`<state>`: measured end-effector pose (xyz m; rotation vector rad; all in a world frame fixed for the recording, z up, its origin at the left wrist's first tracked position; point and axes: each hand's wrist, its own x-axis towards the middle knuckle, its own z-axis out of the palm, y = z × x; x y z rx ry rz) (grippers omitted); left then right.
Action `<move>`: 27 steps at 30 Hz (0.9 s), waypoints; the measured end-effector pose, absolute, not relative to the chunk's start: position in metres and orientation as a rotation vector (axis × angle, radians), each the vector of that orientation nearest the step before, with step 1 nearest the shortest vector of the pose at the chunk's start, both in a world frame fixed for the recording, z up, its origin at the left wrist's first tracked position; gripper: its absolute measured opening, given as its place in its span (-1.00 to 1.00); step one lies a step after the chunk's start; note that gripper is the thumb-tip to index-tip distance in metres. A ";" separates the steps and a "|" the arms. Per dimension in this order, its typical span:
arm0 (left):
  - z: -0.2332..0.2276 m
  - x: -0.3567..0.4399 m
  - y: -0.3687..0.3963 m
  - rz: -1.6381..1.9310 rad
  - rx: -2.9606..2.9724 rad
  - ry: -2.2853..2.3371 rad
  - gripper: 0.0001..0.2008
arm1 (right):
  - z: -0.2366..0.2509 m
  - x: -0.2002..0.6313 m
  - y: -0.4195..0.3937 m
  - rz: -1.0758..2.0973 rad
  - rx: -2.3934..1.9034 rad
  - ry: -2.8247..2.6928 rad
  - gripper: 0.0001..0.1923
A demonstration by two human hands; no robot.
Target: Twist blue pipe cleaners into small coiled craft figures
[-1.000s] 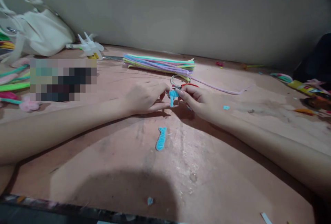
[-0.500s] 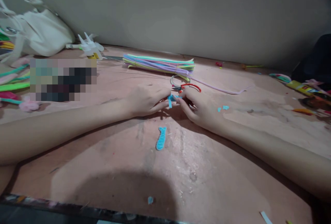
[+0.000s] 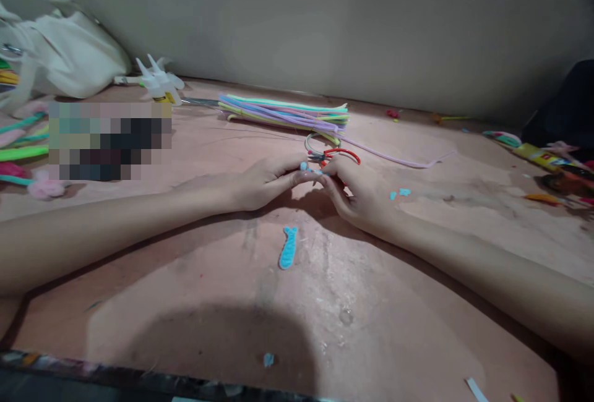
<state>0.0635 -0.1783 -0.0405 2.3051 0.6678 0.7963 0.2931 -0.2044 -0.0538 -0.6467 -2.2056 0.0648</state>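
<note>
so both hands meet a bit right of the middle of the frame, fingertips nearly touching. left hand (image 3: 264,184) has its thumb and fingers pinched on a small blue piece (image 3: 304,167), and the right hand (image 3: 359,188) is pinching the same bit from the other side. the piece is mostly hidden by the fingers so i can't really tell its shape. just behind them there's a tool with red handles (image 3: 346,153), partly covered by the right hand, plus a pale ring of wire (image 3: 310,140). a flat blue fish-like shape (image 3: 288,248) lies on the pinkish table (image 3: 199,290) right below the hands, center of the frame. couple of blue scraps (image 3: 404,192) sit right of the right hand, and a bundle of pastel pipe cleaners (image 3: 278,111) lies upper center.
</note>
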 end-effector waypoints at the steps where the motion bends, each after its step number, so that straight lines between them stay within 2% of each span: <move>1: -0.040 0.066 -0.179 0.805 2.204 0.643 -0.68 | -0.053 0.293 -0.205 0.115 -0.670 -2.202 -0.81; 5: -0.042 0.074 -0.179 0.799 1.874 0.616 -0.67 | -0.049 0.292 -0.208 0.389 -0.767 -2.149 -0.64; 9: -0.046 0.076 -0.175 0.781 1.824 0.579 -0.62 | -0.046 0.290 -0.207 0.558 -0.805 -2.105 -0.53; 13: -0.050 0.076 -0.176 0.768 1.808 0.661 -0.46 | -0.047 0.289 -0.202 0.648 -0.926 -1.998 -0.41; 16: -0.050 0.077 -0.180 0.708 1.723 0.652 -0.38 | -0.049 0.289 -0.199 0.585 -1.002 -1.992 -0.38; 19: -0.048 0.077 -0.185 0.664 1.760 0.611 -0.48 | -0.048 0.288 -0.199 0.496 -1.008 -2.059 -0.38; 24: -0.049 0.075 -0.184 0.692 1.779 0.594 -0.61 | -0.033 0.293 -0.196 0.556 -1.045 -2.180 -0.31; 27: -0.051 0.075 -0.183 0.679 1.776 0.649 -0.61 | -0.022 0.310 -0.183 0.313 -1.201 -2.334 -0.34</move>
